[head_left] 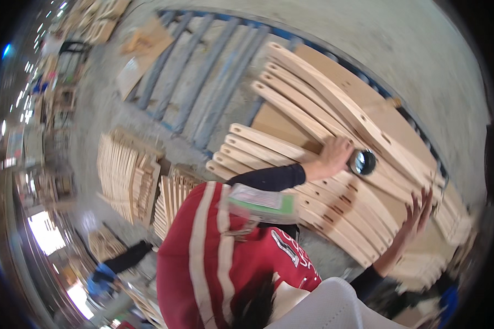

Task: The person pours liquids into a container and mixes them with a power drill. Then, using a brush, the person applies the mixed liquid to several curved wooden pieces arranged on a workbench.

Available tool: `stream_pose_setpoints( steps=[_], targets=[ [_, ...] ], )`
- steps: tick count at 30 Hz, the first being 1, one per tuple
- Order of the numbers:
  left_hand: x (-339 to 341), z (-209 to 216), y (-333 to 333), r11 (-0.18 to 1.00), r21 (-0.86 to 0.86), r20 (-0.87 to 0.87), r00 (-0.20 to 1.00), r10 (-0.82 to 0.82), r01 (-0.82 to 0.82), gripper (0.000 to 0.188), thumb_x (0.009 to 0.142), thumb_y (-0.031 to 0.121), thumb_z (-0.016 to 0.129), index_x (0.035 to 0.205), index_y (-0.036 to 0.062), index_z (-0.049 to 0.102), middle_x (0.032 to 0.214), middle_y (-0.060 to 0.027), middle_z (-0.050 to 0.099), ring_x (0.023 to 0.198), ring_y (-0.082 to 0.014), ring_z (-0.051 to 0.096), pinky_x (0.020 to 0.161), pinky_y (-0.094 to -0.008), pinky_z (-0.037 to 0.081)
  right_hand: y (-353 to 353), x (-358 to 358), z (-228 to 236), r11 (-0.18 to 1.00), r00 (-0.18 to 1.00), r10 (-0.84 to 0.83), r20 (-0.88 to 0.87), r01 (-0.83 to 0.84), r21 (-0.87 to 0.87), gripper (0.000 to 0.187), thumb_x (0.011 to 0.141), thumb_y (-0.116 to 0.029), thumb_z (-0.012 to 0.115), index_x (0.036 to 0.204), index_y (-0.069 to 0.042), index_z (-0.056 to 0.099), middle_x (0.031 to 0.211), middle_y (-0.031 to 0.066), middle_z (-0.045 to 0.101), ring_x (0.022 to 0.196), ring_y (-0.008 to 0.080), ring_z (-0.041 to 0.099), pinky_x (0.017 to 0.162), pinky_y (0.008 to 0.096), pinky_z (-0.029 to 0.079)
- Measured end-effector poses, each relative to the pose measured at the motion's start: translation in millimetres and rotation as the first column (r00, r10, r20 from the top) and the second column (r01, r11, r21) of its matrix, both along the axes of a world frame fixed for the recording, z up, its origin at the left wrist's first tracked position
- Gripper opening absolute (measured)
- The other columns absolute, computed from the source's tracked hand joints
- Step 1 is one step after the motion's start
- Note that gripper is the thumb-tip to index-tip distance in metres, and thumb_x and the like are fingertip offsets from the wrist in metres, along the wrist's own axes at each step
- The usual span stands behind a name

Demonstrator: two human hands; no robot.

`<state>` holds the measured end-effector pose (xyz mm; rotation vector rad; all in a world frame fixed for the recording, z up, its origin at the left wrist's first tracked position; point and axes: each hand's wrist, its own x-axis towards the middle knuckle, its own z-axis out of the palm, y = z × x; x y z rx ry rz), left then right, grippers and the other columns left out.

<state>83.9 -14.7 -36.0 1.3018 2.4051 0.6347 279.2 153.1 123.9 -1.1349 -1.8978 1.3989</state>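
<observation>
Long pale wooden slats (313, 112) with rounded ends and slots lie in two rows over brown cardboard (282, 123). My left hand (332, 158) is closed, fingers bent over the edge of a slat in the far row. Right beside its fingertips is a round black-rimmed thing (363, 162) with a shiny inside; its kind is unclear. My right hand (416, 215) hovers open, fingers spread and nothing in them, by the slats' right ends. The near row of slats (335, 205) runs below my left forearm.
Under the cardboard is a blue roller conveyor (203, 77), its bare rollers showing to the left. Loose cardboard (145, 55) lies at its far left end. Stacked wooden parts (123, 175) stand on the left. Another person (107, 274) is at the lower left.
</observation>
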Motion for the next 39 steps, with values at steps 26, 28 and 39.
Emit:
stream_pose_setpoints(
  steps=[26, 28, 39],
  targets=[
    [-340.6, 39.4, -481.2, 0.064, 0.326, 0.674, 0.28, 0.684, -0.943, 0.047, 0.091, 0.029, 0.067, 0.119, -0.0062, 0.054, 0.099, -0.0104, 0.064, 0.076, -0.0156, 0.06, 0.073, -0.0272, 0.051, -45.8, 12.1, 11.1, 0.908, 0.938, -0.309, -0.158, 0.341, 0.244, 0.057, 0.102, -0.047, 0.038, 0.138, -0.004, 0.047, 0.134, 0.0116, 0.055, 0.111, 0.0247, 0.06, 0.087, 0.0364, 0.049],
    [-431.5, 38.0, -534.8, -0.155, 0.269, 0.771, 0.116, 0.626, -0.951, 0.057, 0.091, 0.035, 0.066, 0.125, -0.0078, 0.05, 0.108, -0.0136, 0.061, 0.08, -0.0199, 0.06, 0.072, -0.0302, 0.052, -79.2, -3.9, 23.0, 0.872, 0.908, -0.403, -0.114, 0.419, 0.254, 0.056, 0.103, -0.046, 0.036, 0.138, -0.004, 0.047, 0.136, 0.0091, 0.054, 0.114, 0.0242, 0.059, 0.092, 0.0391, 0.047],
    [-640.8, -39.9, -637.3, 0.521, 0.114, -0.3, 0.471, 0.83, -0.846, 0.067, 0.08, 0.042, 0.073, 0.133, 0.0066, 0.051, 0.127, -0.0204, 0.058, 0.118, -0.0324, 0.056, 0.098, -0.0398, 0.045, -147.2, -100.3, 52.0, 0.828, 0.869, -0.484, 0.101, 0.417, 0.375, 0.055, 0.103, -0.045, 0.04, 0.14, -0.006, 0.046, 0.14, 0.0084, 0.052, 0.117, 0.0265, 0.058, 0.092, 0.0393, 0.046]
  ],
)
